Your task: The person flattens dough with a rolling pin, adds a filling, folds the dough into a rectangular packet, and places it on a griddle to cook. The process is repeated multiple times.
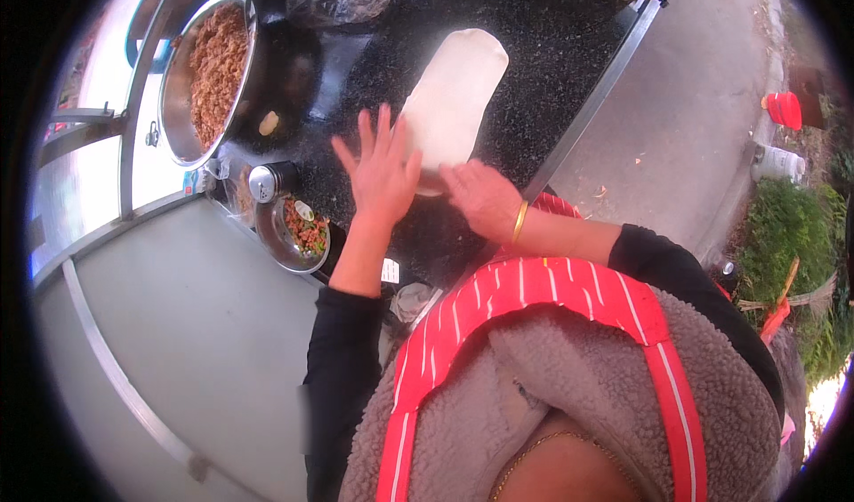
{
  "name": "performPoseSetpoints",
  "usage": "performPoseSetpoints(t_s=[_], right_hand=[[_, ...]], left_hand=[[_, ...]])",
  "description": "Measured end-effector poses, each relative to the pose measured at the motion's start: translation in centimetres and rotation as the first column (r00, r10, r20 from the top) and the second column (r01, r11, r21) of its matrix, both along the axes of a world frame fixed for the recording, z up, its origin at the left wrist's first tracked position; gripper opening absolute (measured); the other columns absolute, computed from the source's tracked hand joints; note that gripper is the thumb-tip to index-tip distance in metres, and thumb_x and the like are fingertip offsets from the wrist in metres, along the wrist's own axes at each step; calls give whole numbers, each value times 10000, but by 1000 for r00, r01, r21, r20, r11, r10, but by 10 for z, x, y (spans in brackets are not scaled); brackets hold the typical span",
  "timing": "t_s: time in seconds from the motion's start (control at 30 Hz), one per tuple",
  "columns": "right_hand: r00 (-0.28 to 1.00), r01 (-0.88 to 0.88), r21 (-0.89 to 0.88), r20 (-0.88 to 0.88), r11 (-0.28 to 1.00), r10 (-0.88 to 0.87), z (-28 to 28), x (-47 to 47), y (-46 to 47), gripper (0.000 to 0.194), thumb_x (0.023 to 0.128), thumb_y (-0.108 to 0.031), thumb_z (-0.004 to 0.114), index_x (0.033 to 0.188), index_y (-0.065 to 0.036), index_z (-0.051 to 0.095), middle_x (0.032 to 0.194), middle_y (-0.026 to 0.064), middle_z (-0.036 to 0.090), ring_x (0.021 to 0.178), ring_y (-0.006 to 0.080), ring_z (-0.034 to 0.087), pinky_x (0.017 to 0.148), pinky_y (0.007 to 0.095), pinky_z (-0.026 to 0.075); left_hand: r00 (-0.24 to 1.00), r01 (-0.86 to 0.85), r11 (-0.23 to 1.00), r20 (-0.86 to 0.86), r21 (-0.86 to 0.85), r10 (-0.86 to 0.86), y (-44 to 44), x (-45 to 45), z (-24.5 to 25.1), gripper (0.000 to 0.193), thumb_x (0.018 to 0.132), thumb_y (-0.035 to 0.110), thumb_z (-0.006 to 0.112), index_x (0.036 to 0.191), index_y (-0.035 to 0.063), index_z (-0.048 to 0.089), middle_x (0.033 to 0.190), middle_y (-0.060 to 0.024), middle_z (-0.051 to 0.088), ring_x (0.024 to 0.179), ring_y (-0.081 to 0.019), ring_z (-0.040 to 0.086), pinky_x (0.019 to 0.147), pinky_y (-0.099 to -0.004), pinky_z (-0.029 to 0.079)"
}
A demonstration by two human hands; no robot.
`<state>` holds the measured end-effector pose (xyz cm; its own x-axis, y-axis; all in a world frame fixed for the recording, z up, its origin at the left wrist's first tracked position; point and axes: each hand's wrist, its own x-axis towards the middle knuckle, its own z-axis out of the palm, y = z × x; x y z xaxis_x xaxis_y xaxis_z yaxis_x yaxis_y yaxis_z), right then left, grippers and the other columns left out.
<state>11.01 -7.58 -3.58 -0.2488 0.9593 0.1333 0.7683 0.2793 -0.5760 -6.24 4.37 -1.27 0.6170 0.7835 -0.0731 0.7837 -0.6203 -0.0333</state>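
A long, flat sheet of pale dough lies on the black speckled countertop, its far end rounded. My left hand is spread, palm down, with its fingertips at the dough's left edge. At the near end of the sheet is my right hand, its fingers bent against the right corner. Whether those fingers pinch the dough or only press on it is hidden. A gold bangle circles the right wrist.
A large steel bowl of brown minced filling stands at the far left. Nearer are a metal-lidded shaker and a small steel bowl of chopped mix. A dough scrap lies between. A metal edge strip bounds the counter's right side.
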Motion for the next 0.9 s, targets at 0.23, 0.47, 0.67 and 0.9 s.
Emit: performPoseSetpoints(t_s=[0.23,0.47,0.67,0.9], right_hand=[[996,-11,-1,-87,1000,11,11,-28,-15,573,828,-128,604,1357,52,475,1029,162,570,953,320,576,803,402,506],[971,238,-30,-32,971,-239,3,33,14,561,843,-196,686,1333,2,497,1104,143,548,1053,335,531,922,424,442],[952,306,-85,-4,948,-308,5,73,25,586,815,-202,714,1324,7,515,1089,147,541,1031,326,534,887,410,455],[950,310,-56,-8,949,-311,-2,107,43,610,821,-210,700,1343,36,503,1083,148,537,995,321,526,856,419,459]], left_hand=[[973,-4,991,227,-131,34,-37,-61,22,656,964,352,540,1549,121,352,1640,-139,234,1535,-393,86,1203,-615,47],[962,220,975,166,5,-218,24,78,-23,676,947,390,530,1529,85,371,1615,-138,304,1511,-353,220,1205,-601,105],[909,261,965,346,-32,-234,52,134,-10,652,982,363,464,1535,44,332,1624,-144,287,1528,-324,196,1209,-602,37],[980,164,985,119,-58,-157,78,181,-18,661,976,295,435,1565,39,277,1655,-147,208,1547,-326,121,1213,-570,-29]])
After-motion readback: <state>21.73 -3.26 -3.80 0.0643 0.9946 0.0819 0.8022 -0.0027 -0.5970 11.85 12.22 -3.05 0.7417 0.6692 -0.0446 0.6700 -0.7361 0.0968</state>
